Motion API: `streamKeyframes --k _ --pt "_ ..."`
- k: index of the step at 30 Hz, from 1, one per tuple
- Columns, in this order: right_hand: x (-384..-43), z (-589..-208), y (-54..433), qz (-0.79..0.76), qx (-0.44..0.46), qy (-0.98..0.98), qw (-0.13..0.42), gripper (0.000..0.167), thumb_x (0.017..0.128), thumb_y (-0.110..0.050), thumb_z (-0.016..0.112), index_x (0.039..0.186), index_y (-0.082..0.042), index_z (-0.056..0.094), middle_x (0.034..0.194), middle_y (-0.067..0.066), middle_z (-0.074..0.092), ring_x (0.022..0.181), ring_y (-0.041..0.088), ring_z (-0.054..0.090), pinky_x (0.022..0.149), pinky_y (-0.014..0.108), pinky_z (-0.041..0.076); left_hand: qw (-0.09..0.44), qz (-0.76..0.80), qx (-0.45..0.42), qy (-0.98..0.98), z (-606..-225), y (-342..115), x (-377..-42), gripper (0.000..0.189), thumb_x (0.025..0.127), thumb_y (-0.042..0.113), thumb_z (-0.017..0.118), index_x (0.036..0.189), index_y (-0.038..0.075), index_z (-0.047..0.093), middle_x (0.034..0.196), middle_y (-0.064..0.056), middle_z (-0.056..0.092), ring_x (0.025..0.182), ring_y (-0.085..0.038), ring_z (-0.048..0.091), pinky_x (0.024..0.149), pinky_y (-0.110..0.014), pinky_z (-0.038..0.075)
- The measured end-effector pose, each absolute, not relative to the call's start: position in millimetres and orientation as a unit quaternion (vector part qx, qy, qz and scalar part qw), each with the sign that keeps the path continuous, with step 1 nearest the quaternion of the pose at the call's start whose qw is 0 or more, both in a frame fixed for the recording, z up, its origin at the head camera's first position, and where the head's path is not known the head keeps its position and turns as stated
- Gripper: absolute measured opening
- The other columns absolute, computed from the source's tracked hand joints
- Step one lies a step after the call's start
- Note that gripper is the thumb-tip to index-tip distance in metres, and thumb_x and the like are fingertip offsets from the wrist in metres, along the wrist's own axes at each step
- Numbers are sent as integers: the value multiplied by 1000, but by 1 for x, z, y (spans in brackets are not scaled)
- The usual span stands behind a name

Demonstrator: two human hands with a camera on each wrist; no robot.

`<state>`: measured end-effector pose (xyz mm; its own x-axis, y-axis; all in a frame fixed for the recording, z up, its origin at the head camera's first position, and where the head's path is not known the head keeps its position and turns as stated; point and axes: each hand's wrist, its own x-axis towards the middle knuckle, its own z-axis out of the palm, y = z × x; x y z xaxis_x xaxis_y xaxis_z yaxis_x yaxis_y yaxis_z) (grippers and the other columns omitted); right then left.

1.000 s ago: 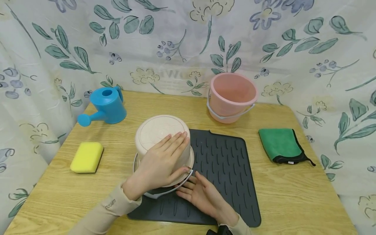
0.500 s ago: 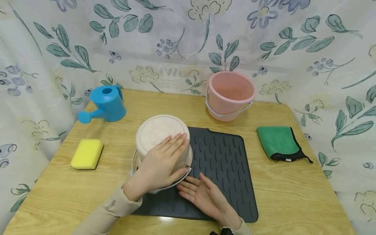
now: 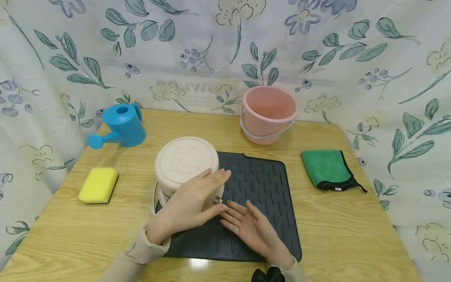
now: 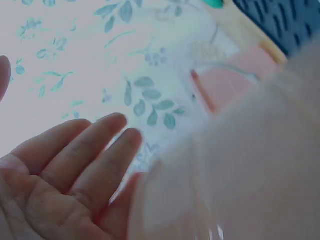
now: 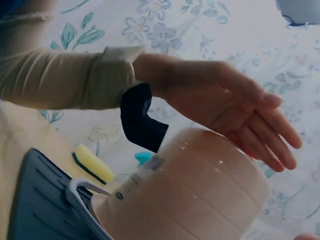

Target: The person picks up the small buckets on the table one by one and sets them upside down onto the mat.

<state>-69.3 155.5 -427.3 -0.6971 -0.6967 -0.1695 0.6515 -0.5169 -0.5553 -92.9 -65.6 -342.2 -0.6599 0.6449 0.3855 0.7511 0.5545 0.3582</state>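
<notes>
Left hand [image 3: 192, 201] held palm down, fingers straight and released, slanted across the near right side of an upturned beige bucket [image 3: 186, 158]; contact cannot be told. Right hand [image 3: 251, 229] turned palm up at the bucket's lower right, fingers extended, also released, fingertips just beside the left thumb. Both wrists are cuffed in beige fabric sleeves [image 3: 135, 254]; a black wrist device [image 3: 268, 275] is worn at the right one.

The beige bucket is seen base up over the left part of the mat: smooth, slightly glossy, disc-shaped base marked with fine moulded lines, ribbed round wall, printed label [image 5: 141, 179], curved grey handle [image 5: 86, 212] near the rim. Dark mat [image 3: 260, 192] is flat, rounded at the corners, covered in short raised ridges.

On the wood-grained surface [image 3: 345, 231], a blocky yellow sponge [image 3: 98, 184] with a dark underside is placed left; a folded green cloth [image 3: 324, 167], black-edged and looped, right. Farther back, a smooth blue watering can [image 3: 125, 127] and an upright, tapered pink bucket [image 3: 258, 129] are set before a floral-printed curtain [image 3: 158, 55].
</notes>
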Motion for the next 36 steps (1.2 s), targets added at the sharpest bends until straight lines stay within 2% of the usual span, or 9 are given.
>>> streamKeyframes --k 4,7,11,15,18,21,24,30,36 --pt "-82 -426 168 -859 -40 367 356 67 106 -43 12 154 0 -6 162 21 -5 152 30 6 116 29 34 34 -316 -415 -852 -345 -52 -93 68 92 32 66 149 8 38 150 -11 44 139 -28 43 114 -46 37" --pt "-94 -424 179 -840 -51 430 327 62 107 -39 12 155 -1 1 163 20 0 151 27 14 111 24 40 -42 -395 -403 -824 -352 -41 -99 69 95 38 59 152 12 31 155 -8 37 143 -27 37 114 -47 36" --pt "-114 -420 194 -815 -65 509 268 60 108 -34 20 155 1 5 162 22 6 150 32 15 114 28 38 -150 -574 -345 -728 -364 -20 -117 70 100 45 47 155 9 21 161 -10 24 148 -29 25 119 -50 27" --pt "-138 -416 210 -790 -67 571 215 60 108 -30 25 154 3 6 161 23 9 150 36 12 120 39 29 -207 -739 -250 -590 -374 9 -137 65 105 40 32 155 2 13 162 -17 17 151 -31 15 122 -48 19" --pt "-152 -414 222 -784 -53 585 200 60 108 -30 24 154 3 5 161 23 9 150 36 12 121 42 25 -204 -802 -185 -530 -381 32 -151 60 106 36 20 155 1 12 161 -20 16 151 -32 15 123 -44 19" --pt "-162 -412 233 -781 -41 593 189 58 108 -29 22 154 3 6 161 24 10 150 37 13 121 43 24 -181 -835 -136 -502 -388 50 -164 60 106 37 16 154 0 14 161 -21 16 150 -34 16 123 -44 20" --pt "-170 -409 243 -761 -45 624 173 60 108 -31 22 154 4 4 161 25 10 150 38 14 121 44 24 -148 -852 -101 -492 -397 64 -178 61 106 38 17 154 0 15 160 -22 18 150 -35 18 123 -45 19" --pt "-183 -395 251 -703 -33 706 81 57 107 -29 32 152 3 20 157 25 25 146 36 28 117 46 32 -110 -870 -15 -481 -412 86 -206 60 105 38 24 154 2 19 160 -17 23 149 -32 21 122 -46 21" --pt "-201 -375 252 -604 -40 796 -12 51 105 -29 41 148 -3 35 151 19 38 141 34 37 115 49 35 -93 -878 57 -466 -421 97 -229 60 105 37 26 155 5 15 162 -13 19 150 -29 18 123 -43 18"
